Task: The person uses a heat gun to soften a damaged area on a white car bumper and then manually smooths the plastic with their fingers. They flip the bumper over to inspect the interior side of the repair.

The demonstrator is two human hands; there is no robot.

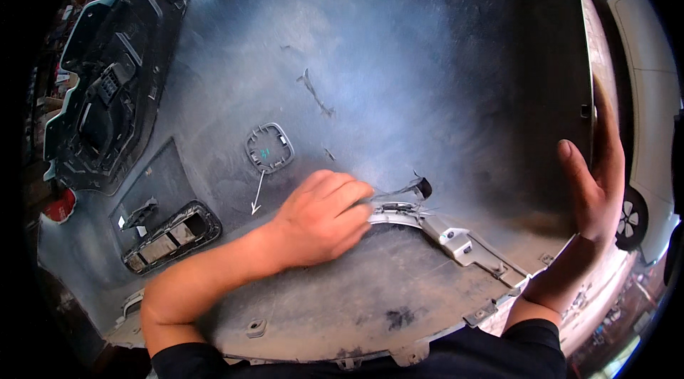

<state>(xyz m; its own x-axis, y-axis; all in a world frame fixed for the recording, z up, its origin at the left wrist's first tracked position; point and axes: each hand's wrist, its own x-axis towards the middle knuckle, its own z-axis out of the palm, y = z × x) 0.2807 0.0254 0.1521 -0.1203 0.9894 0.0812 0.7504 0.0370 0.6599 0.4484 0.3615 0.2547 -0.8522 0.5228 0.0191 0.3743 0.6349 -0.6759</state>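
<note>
A large car body panel [442,80] lies with its dusty grey inner face toward me. My left hand [324,219] is closed, fingers bent together, at the end of a curved silver trim bracket [395,217] fixed to the panel. Whatever sits in those fingers is hidden. Beside them, a dark torn strip [423,187] sticks up from the panel. At the right edge my right hand [597,183] grips the panel, its thumb on the inner side and its fingers along the outside of the rim.
A rounded square clip frame [270,148] sits left of centre. Below it is an oblong black-rimmed opening [172,236]. A black moulded lamp-shaped insert [117,87] fills the upper left. Metal tabs [481,313] line the near edge. Beyond the right rim stands a light-coloured car [652,94].
</note>
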